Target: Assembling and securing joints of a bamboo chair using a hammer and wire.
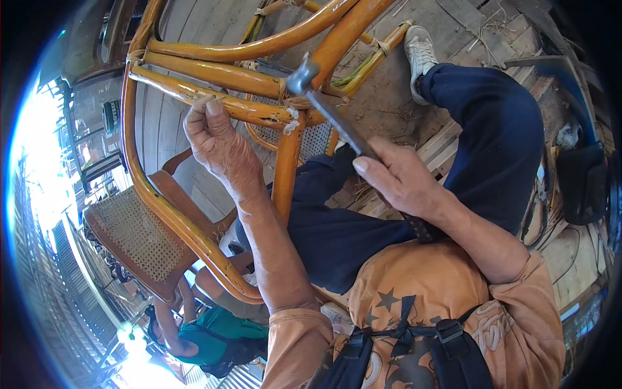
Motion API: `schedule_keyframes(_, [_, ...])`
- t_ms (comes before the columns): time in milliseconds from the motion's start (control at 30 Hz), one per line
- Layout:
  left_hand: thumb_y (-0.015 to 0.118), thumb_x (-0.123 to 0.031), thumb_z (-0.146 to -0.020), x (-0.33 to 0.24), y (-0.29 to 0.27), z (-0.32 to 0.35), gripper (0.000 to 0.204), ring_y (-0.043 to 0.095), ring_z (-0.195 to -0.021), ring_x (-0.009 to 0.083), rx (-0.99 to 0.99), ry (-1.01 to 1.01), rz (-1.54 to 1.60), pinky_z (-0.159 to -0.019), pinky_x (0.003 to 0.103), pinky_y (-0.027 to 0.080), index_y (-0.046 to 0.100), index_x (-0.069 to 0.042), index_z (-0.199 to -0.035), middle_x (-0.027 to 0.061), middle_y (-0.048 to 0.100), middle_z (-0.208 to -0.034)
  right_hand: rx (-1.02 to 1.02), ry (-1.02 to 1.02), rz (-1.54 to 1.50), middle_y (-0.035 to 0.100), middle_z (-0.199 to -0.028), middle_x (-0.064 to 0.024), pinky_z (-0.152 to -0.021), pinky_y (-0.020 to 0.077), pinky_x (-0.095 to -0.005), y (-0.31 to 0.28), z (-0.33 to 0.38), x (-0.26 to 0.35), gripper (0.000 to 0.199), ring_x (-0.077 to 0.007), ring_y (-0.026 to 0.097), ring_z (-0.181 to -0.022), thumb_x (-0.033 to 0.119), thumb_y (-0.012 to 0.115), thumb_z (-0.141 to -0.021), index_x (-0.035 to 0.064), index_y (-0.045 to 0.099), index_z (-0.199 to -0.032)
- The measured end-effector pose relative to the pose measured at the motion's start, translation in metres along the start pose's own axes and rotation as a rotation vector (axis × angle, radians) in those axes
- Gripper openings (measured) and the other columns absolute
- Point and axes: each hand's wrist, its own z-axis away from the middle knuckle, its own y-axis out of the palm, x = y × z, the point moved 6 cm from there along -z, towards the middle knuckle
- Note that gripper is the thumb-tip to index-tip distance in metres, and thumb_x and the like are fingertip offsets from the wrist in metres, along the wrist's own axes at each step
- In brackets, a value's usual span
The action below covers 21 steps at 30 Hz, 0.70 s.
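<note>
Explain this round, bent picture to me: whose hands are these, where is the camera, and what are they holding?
There is no machine here. A person wears a wide-angle camera on the head, looking down at their own hands, which is why straight edges curve near the rim. The left hand grips a glossy orange cane rail of a chair frame held up in front of them. The right hand holds a hammer by its dark handle, its metal head at a bound joint of the frame. Below are the person's blue trousers, orange shirt and a white shoe on a plank floor. At lower left sits another person in a green top.
</note>
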Motion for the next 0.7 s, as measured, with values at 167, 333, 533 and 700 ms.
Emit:
schedule_keyframes(167, [0.063, -0.022, -0.089, 0.004, 0.0, 0.0, 0.022, 0.053, -0.087, 0.0101, -0.007, -0.01, 0.033, -0.081, 0.023, 0.045, 0.055, -0.003, -0.1, 0.004, 0.057, -0.092, -0.07, 0.001, -0.164, 0.05, -0.064, -0.0152, -0.058, 0.0433, -0.0375, -0.007, 0.004, 0.0, 0.03, -0.0259, 0.051, -0.057, 0.029, 0.052, -0.091, -0.001, 0.052, -0.085])
schedule_keyframes(333, [0.063, -0.02, -0.089, 0.0, 0.004, 0.005, 0.022, 0.053, -0.087, 0.0104, -0.004, -0.024, 0.021, -0.081, 0.024, 0.045, 0.055, -0.003, -0.1, 0.0044, 0.057, -0.092, -0.001, -0.039, 0.019, 0.045, -0.062, -0.0092, -0.055, 0.04, -0.033, -0.004, 0.003, -0.007, 0.029, -0.0178, 0.046, -0.058, 0.028, 0.051, -0.092, -0.0002, 0.051, -0.084])
schedule_keyframes(533, [0.061, -0.026, -0.09, 0.013, -0.001, 0.004, 0.029, 0.056, -0.089, 0.0146, -0.033, -0.005, -0.048, -0.081, 0.029, 0.049, 0.053, -0.003, -0.105, 0.0077, 0.058, -0.097, 0.034, -0.004, -0.014, 0.046, -0.06, -0.0038, -0.05, 0.0397, -0.0295, -0.002, -0.004, -0.017, 0.027, -0.0121, 0.046, -0.054, 0.026, 0.051, -0.093, 0.001, 0.052, -0.084])
schedule_keyframes(700, [0.061, -0.023, -0.09, -0.001, -0.016, 0.0, 0.026, 0.054, -0.087, 0.0121, 0.007, -0.249, 0.211, -0.077, 0.03, 0.046, 0.056, -0.003, -0.106, 0.0045, 0.058, -0.096, -0.044, 0.075, -0.119, 0.047, -0.057, -0.0017, -0.044, 0.039, -0.0259, -0.024, 0.006, 0.001, 0.021, -0.0088, 0.047, -0.047, 0.022, 0.054, -0.091, 0.0018, 0.053, -0.085])
